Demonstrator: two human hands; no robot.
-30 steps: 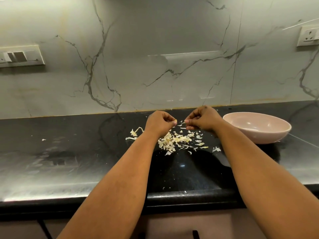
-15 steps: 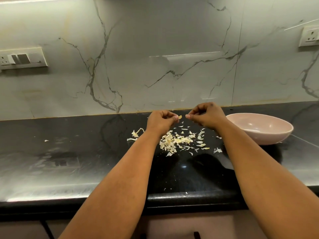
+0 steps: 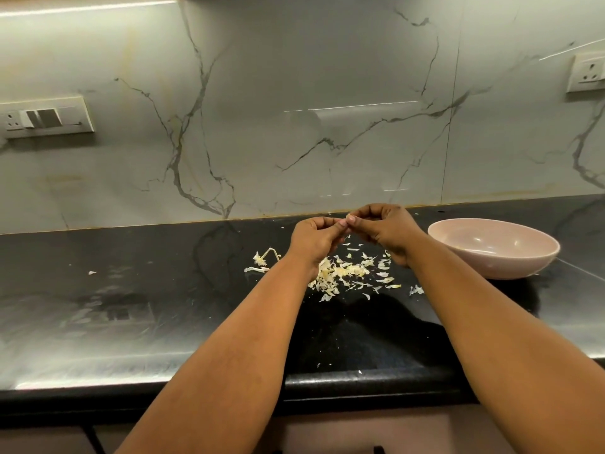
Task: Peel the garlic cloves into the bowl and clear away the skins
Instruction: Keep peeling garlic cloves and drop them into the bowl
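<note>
- a bare stalk (image 3: 265,256) is left aside on the counter (image 3: 131,290), apart from the work
- the left hand (image 3: 312,239) is curled, fingertips meeting the right's; a clove is presumably pinched there, but it is hidden
- skins (image 3: 347,273) are piled directly below, so scraps drop in one spot
- the right hand (image 3: 383,229) is curled likewise, its grip unclear
- the bowl (image 3: 491,267) is kept just beside it for an easy drop

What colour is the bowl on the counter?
Pale pink bowl, plain, no pattern; seen in the head view.

No readable text, label, brand or number anywhere — not on bowl, sockets or counter.
</note>
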